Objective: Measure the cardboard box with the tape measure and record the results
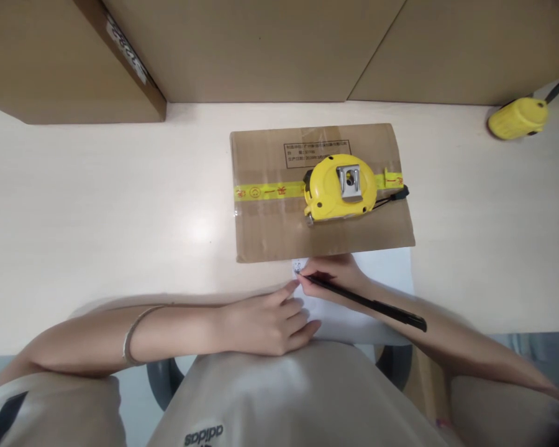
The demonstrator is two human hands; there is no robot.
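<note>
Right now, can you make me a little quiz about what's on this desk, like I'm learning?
1. True or false: the yellow tape measure sits on the flat cardboard box.
2. Which hand holds the black pen: A left hand, B right hand, C neither?
3. Fill in: the pen tip touches the white ____.

Key: 1 true. 2 B. 3 paper.
</note>
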